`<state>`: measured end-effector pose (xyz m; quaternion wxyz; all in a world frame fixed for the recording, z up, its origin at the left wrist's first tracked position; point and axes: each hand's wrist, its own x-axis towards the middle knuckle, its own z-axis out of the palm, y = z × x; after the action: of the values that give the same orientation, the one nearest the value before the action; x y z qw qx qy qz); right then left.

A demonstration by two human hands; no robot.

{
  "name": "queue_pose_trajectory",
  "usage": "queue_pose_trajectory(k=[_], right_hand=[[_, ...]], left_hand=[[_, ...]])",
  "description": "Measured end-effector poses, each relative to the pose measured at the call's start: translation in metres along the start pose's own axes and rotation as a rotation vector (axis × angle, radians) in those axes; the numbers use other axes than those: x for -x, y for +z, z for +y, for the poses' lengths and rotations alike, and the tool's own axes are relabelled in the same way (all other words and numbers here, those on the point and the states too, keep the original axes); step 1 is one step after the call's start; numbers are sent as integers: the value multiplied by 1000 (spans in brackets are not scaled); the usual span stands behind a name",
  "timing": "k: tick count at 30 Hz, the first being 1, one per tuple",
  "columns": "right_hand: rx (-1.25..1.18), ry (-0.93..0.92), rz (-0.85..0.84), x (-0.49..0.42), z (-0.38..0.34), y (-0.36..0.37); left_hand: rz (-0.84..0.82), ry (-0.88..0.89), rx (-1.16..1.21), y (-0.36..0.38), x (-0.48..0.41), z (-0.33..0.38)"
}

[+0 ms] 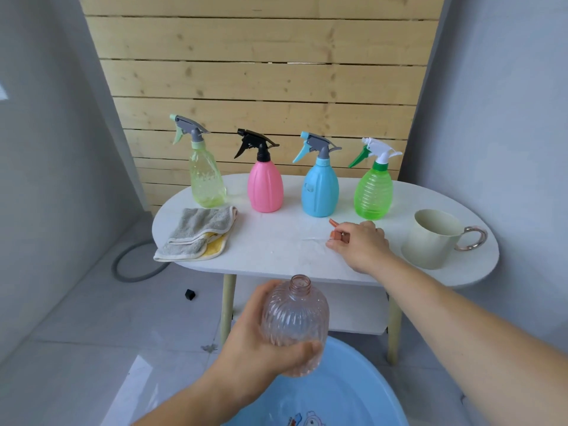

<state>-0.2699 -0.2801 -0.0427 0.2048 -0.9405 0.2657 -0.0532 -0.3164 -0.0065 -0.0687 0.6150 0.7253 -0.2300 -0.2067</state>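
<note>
Slippage looms: gripping alone, left hand (261,342) grasps the open ribbed bottle (295,318) above the six o'clock basin (353,379); right hand (361,244), toward one o'clock, clenches the orange spray head (338,235).

4 spray btls (265,186), 1 open btl (295,321), 1 sprayer (337,236), 2 cloths (196,232), 1 mug (430,241).

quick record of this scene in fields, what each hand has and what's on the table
left side: left hand holds capless clear pink bottle above blue basin
right side: right hand grips orange spray head on white table
back row: yellow spray bottle, pink spray bottle, blue spray bottle, green spray bottle, upright, heads on
extras: grey cloth, cream mug
</note>
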Motion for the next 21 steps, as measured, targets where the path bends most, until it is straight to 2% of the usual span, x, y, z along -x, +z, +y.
queue_pose_trajectory(k=[4, 7, 11, 15, 21], right_hand=[[-361, -144, 29, 6, -4, -19], [-586, -153, 22, 26, -11, -38], [-609, -275, 72, 53, -17, -67], [-523, -394, 309, 82, -21, -104], [-371, -499, 526, 115, -24, -134]], left_hand=[[9, -5, 24, -3, 3, 5], [33, -14, 35, -6, 5, 6], [47, -19, 51, -9, 9, 9], [59, -25, 68, -10, 14, 15], [59, -27, 89, -6, 19, 21]])
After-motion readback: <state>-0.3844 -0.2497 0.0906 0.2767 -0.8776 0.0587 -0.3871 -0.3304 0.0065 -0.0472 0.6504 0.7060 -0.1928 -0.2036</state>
